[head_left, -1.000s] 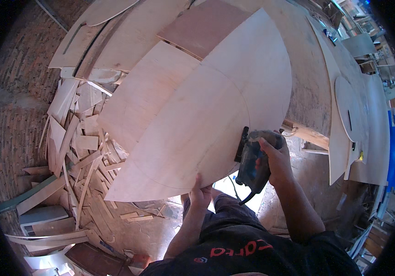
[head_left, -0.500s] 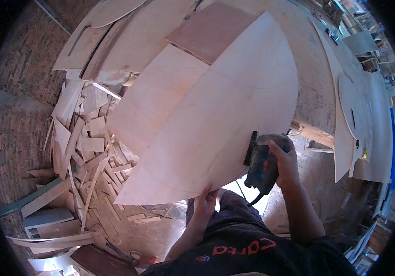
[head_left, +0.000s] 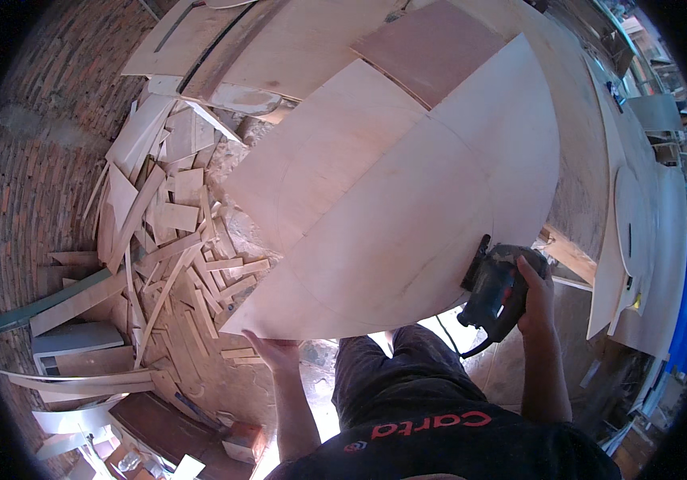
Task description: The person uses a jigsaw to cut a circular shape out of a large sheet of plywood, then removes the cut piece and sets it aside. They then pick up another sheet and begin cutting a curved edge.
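A large pale plywood panel (head_left: 407,232) with a curved outer edge and faint pencil lines lies in front of me. My right hand (head_left: 537,300) is wrapped round a dark jigsaw (head_left: 497,292), whose base plate rests at the panel's near right edge. From the tool's rear a black cord bends down. At the pointed left corner of the panel, my left hand (head_left: 276,350) grips the near edge, its fingers partly hidden underneath. A second pale plywood piece (head_left: 327,144) adjoins the panel's straight far side.
A reddish-brown board (head_left: 431,48) lies beyond the panels on the workbench (head_left: 579,152). Wood offcuts (head_left: 175,216) pile up on the floor at left, beside a brick wall (head_left: 47,160). Cut sheets with curved edges (head_left: 630,232) lean at the right, near something blue (head_left: 686,304).
My left hand has moved left along the panel's near edge to its pointed corner. My right hand still holds the jigsaw at the near right edge. The whole view has shifted.
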